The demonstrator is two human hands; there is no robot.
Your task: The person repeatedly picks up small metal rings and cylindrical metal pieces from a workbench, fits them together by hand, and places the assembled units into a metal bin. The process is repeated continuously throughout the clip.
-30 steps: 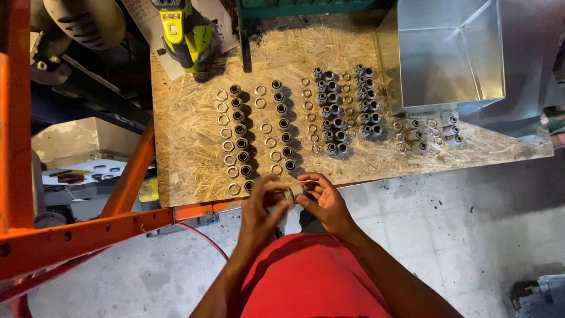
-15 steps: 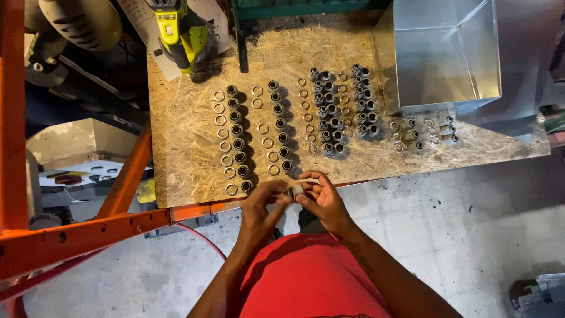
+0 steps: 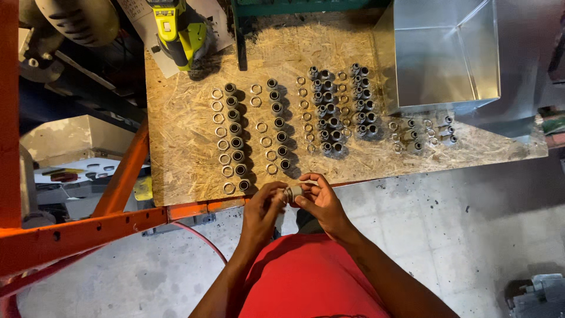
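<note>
A small grey fitting (image 3: 293,192) is pinched between the fingertips of the left hand (image 3: 263,211) and the right hand (image 3: 321,203), just off the near edge of the board (image 3: 176,118), where it was also held a second ago. Little has changed since then beyond a slight regrip, so the work on this one piece appears unfinished, though its exact shape is too small to tell. Rows of fittings (image 3: 235,135) and rings (image 3: 220,138) lie untouched beside a metal box (image 3: 441,53) and a drill (image 3: 173,29).
</note>
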